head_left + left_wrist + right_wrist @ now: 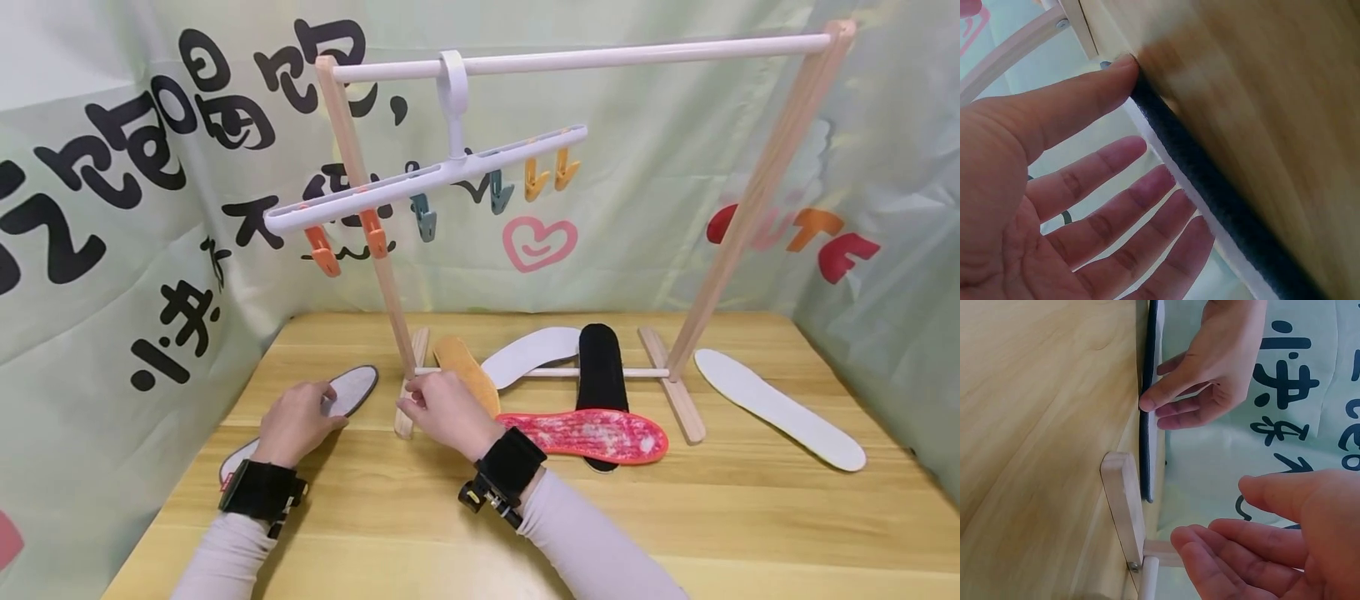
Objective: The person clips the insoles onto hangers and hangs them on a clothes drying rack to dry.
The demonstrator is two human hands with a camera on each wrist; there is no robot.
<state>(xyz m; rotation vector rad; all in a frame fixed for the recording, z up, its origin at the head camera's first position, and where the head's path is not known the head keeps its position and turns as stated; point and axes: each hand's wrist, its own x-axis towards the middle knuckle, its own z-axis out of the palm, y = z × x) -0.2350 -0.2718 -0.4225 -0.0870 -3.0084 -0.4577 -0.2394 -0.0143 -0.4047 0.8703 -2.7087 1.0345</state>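
Observation:
A grey insole with a dark edge [352, 390] lies on the table at the left. My left hand [298, 423] is over its middle, hiding part of it. In the left wrist view the thumb [1124, 70] touches the dark edge, and the loosely extended fingers [1141, 187] reach over the pale top. My right hand [452, 414] hovers by the left foot of the wooden rack [405, 417], holding nothing; its fingers look loosely bent in the right wrist view.
Orange [468, 371], white-grey [528, 354], black [600, 367] and red-patterned insoles [585, 435] overlap around the rack's base. One white insole [780, 408] lies at the right. From the rack's top bar [585, 58] hangs a white hanger [450, 173] with several coloured clips [426, 218].

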